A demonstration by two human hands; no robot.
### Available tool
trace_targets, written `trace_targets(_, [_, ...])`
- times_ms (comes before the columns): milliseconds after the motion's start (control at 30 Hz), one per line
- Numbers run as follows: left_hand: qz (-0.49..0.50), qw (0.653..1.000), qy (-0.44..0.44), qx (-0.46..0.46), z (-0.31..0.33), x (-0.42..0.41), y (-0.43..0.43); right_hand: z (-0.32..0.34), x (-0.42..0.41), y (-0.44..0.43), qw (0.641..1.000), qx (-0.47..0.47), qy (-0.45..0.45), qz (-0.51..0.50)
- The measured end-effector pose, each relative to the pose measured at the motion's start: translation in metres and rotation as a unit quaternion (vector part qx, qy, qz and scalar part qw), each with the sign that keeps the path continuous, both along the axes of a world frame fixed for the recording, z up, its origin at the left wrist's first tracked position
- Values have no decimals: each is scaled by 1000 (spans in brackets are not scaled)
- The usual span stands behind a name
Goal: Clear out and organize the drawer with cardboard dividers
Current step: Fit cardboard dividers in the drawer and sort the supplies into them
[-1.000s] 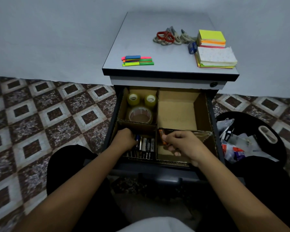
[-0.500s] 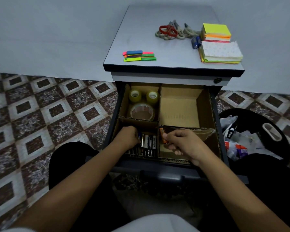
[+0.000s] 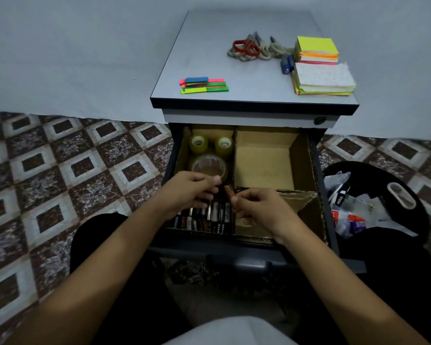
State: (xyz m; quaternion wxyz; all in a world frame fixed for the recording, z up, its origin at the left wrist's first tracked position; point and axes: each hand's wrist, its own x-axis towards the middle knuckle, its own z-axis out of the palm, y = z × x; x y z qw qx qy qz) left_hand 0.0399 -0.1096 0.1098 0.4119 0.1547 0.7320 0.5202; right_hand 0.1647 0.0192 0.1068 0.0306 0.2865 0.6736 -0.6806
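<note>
The open drawer [image 3: 320, 195] is lined with cardboard dividers [image 3: 234, 155]. Several batteries [image 3: 215, 215] lie in its front left compartment. My right hand [image 3: 256, 207] pinches an orange-tipped battery [image 3: 229, 191] upright over the divider between the two front compartments. My left hand [image 3: 192, 191] hovers above the batteries, fingers loosely curled, its fingertips close to the orange-tipped battery; I see nothing in it. Three tape rolls [image 3: 209, 165] fill the back left compartment. The back right compartment [image 3: 261, 163] shows bare cardboard.
On the cabinet top [image 3: 254, 78] lie coloured sticky flags [image 3: 204, 85], scissors with cord [image 3: 251, 47], a small blue item [image 3: 287, 64] and note-pad stacks [image 3: 320, 66]. A black bag with rubbish [image 3: 373, 202] sits on the tiled floor to the right.
My left hand rose out of the battery compartment and moved right towards the orange-tipped battery. My right hand lifted that battery slightly to the left.
</note>
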Motion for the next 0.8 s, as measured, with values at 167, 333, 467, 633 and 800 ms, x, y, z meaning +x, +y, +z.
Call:
trace_targets(167, [-6,1000,3,-7,-2,3,1,0,-5,-8,1000,22,1,19])
trace_targets(333, [16,999,-45,11,-4,1,4,5,0,-5,991,135,-9,23])
trace_targets(467, [-10,996,36,-86,-15,-6,5,6,22,17,925,379,-8,22])
trace_targets(633, [-84,969,113,-205,-43,-7,13,-21,53,58,794,608,-21,3])
trace_targets(800, [-107,961,127,-222,-56,-8,32,-45,67,78,785,613,-88,-12])
